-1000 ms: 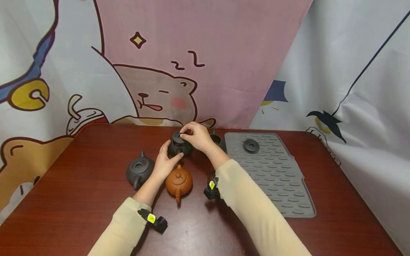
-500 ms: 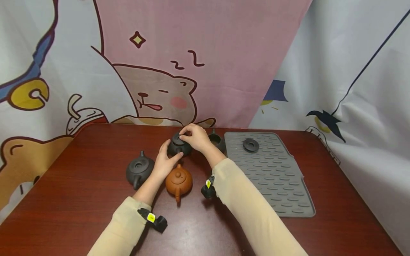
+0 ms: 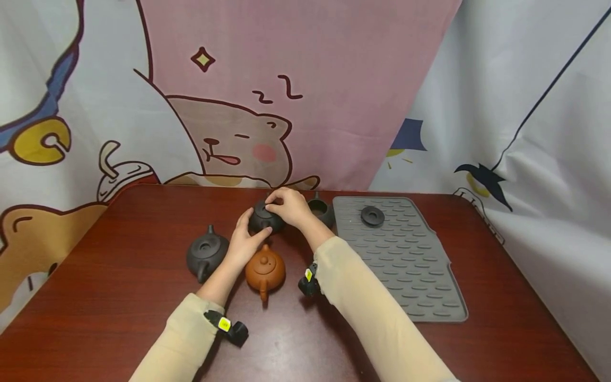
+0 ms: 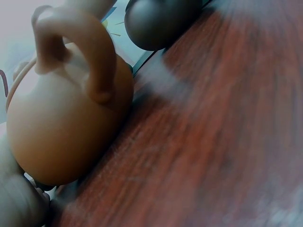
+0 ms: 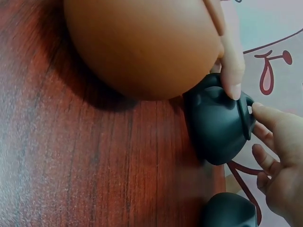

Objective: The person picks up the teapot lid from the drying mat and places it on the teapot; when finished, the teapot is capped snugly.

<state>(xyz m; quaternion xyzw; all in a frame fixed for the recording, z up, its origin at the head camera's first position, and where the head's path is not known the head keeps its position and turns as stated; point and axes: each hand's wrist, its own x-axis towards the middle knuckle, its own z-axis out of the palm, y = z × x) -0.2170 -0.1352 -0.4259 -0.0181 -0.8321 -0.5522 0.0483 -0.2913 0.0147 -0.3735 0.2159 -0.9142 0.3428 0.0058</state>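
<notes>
At the back of the table, my left hand (image 3: 243, 244) holds a small dark teapot (image 3: 268, 223) from the side, thumb at the front and fingers round its left. My right hand (image 3: 293, 208) pinches the teapot's lid (image 5: 246, 116) between thumb and fingers. The lid sits over the mouth of the pot. In the right wrist view the dark teapot (image 5: 215, 132) stands beyond the orange body, and a finger of the left hand (image 5: 232, 66) lies on it. An orange-brown teapot (image 3: 265, 270) with its lid on stands just in front of both hands.
Left of the left forearm stands a lidded dark grey teapot (image 3: 206, 254). A dark teapot with an open mouth (image 3: 322, 211) stands behind the right wrist. A grey ridged mat (image 3: 415, 270) lies at right, with a round dark lid (image 3: 372, 216) on it.
The right hand has come down slightly, lowering the lid; the gap under the lid seen a second ago has closed. The left hand keeps its hold on the dark teapot.
</notes>
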